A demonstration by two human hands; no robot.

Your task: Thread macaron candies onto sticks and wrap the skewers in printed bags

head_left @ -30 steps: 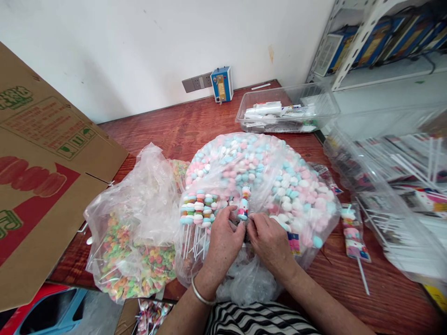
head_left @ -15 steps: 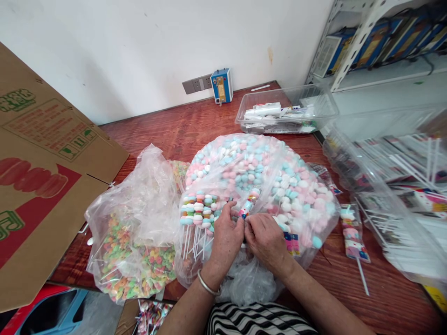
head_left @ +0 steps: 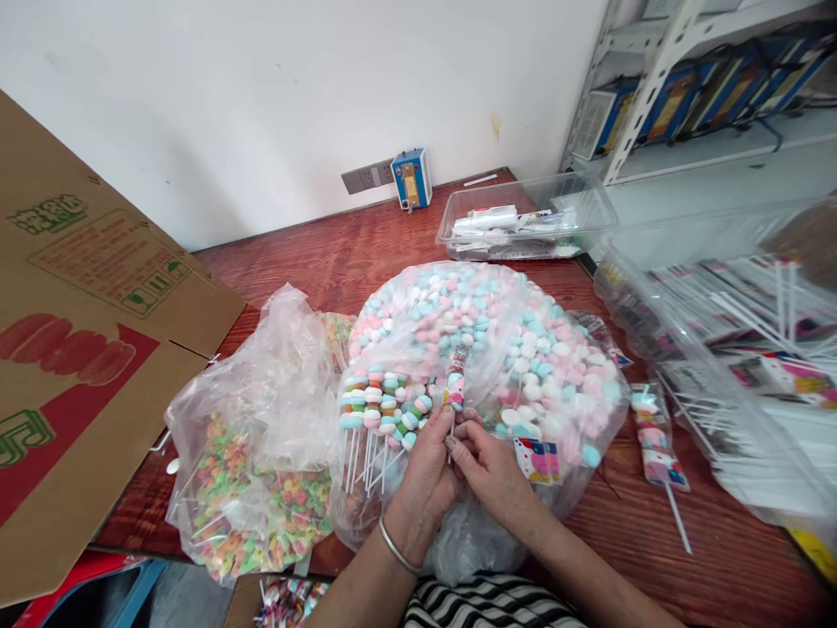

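Note:
My left hand is closed on a wrapped marshmallow candy skewer, standing nearly upright with its printed wrapper end just above my fingers. My right hand is closed beside it, fingers bent round the lower end where the stick comes out. Most of the stick is hidden by my fingers. Behind them spreads a big clear bag of pink, white and blue marshmallows. Several unwrapped marshmallow skewers lie on that bag, left of my left hand. Printed wrappers rest right of my right hand.
At left are a bag of coloured gummy rings and a cardboard box. One wrapped skewer lies on the table at right, near plastic bins of sticks and wrappers. A clear tray and a small blue device stand behind.
The wrapped skewer has turned from leaning right to nearly upright. My hands have shifted slightly down and now grip lower, around its stick end. The view has tilted slightly.

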